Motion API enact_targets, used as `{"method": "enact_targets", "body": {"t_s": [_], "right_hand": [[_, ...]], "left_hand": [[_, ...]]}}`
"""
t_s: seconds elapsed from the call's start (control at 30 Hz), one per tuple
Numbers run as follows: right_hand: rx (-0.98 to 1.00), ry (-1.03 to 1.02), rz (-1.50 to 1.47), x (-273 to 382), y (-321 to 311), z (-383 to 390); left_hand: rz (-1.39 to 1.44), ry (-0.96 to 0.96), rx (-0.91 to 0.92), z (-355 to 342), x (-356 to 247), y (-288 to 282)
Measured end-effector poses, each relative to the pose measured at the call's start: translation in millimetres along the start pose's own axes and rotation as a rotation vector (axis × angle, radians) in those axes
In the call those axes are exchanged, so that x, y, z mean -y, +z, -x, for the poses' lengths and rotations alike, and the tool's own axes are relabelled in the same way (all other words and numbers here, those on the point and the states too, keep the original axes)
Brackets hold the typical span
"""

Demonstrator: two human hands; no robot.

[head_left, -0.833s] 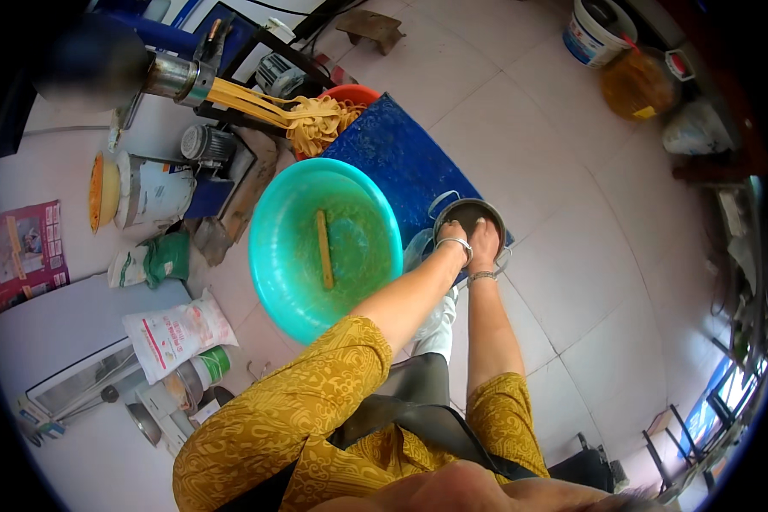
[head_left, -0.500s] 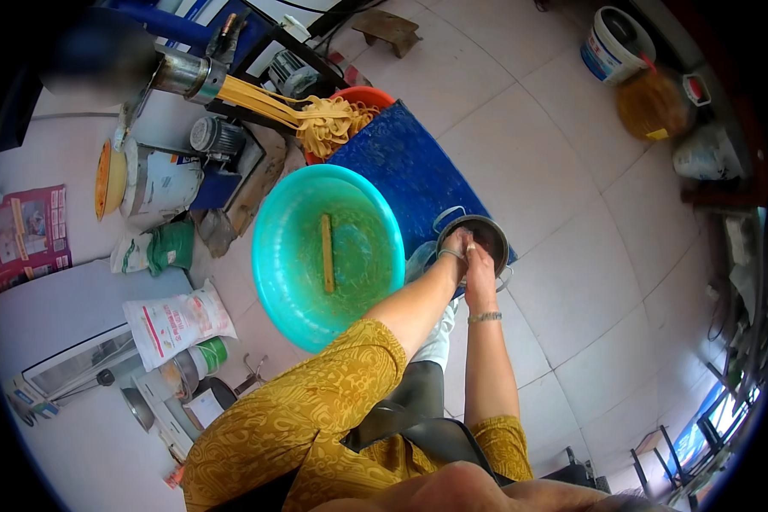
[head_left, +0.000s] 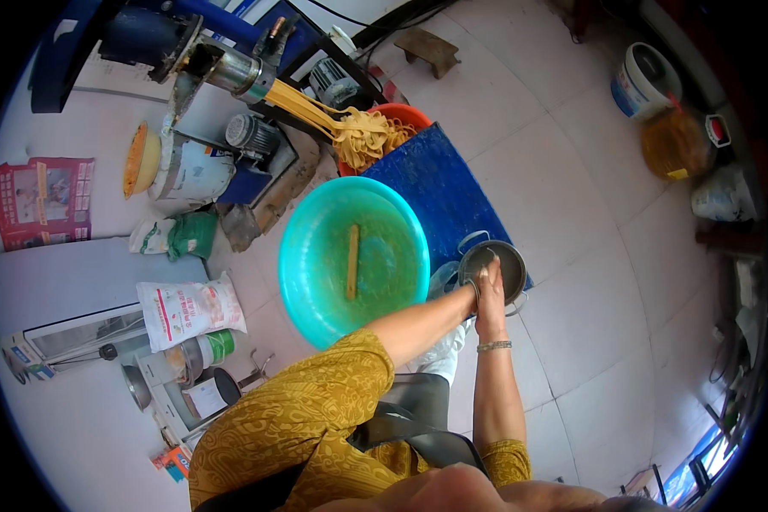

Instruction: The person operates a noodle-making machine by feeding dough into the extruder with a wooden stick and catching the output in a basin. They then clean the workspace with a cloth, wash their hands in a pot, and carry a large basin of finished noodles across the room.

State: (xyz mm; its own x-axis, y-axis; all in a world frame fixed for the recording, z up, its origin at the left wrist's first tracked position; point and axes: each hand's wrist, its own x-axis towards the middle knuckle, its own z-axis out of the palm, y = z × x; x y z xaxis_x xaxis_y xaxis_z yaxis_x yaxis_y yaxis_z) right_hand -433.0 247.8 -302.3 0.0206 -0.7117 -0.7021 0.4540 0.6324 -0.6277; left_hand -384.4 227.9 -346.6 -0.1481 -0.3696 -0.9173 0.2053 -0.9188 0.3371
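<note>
Both hands are together over a round metal pot [head_left: 514, 264] with two loop handles, which stands at the near corner of a blue tabletop [head_left: 452, 192]. My right hand [head_left: 491, 299] is flat, its fingers stretched toward the pot and pressed against the left. My left hand [head_left: 478, 277] is mostly hidden behind it; the bit of its fingers that shows looks straight. I see nothing held between them. Left of the pot is a large turquoise basin [head_left: 294, 264] with a wooden stick [head_left: 352, 260] and a thin greenish-yellow film inside.
Thick yellow noodles [head_left: 367, 136] hang from a metal machine nozzle [head_left: 239, 72] into a red basin [head_left: 405, 113] beyond the tabletop. A white printed sack [head_left: 188, 311] and tubs stand left. Far right are a white bucket [head_left: 644, 81] and an amber jug [head_left: 670, 149].
The view has shifted, so the surroundings appear further right. My hands stay together over the pot; the right hand's fingers now look straighter, lying along the left.
</note>
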Motion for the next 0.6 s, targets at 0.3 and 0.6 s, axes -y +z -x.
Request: {"method": "enact_targets", "body": {"t_s": [0.3, 0.6], "right_hand": [[0.098, 0.195, 0.088, 15, -33, -28], [0.005, 0.16, 0.24, -32, -60, -81]], "left_hand": [[-1.798, 0.447, -0.203, 19, 14, -1], [-1.265, 0.877, 0.133, 44, -5, -22]]}}
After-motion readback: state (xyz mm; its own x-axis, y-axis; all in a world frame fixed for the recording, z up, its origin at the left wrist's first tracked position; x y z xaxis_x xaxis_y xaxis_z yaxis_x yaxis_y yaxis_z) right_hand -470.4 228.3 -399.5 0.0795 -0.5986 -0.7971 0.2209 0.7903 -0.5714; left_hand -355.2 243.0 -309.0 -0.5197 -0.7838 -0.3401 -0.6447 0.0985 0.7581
